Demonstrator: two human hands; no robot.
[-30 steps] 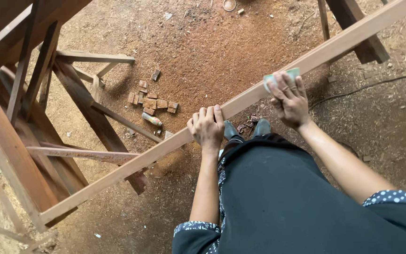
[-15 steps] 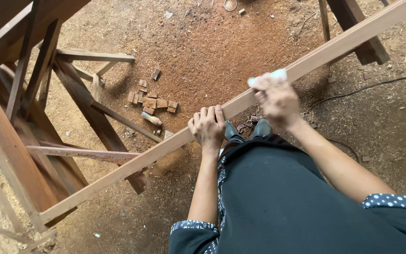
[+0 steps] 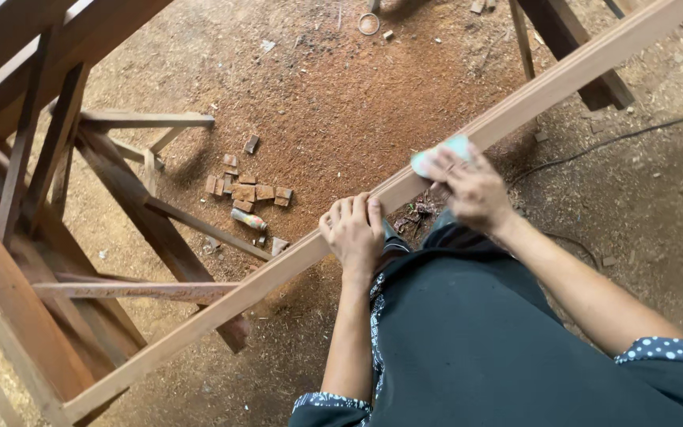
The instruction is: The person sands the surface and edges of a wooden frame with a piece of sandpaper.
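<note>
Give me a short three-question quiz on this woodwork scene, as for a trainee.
1. True or false: the left hand rests on the long wooden bar.
2. The right hand presses what against the bar? A) a hammer B) a pale pad C) a saw
3. What lies scattered on the sawdust floor beyond the bar?

Key
1. True.
2. B.
3. Small wood blocks.
</note>
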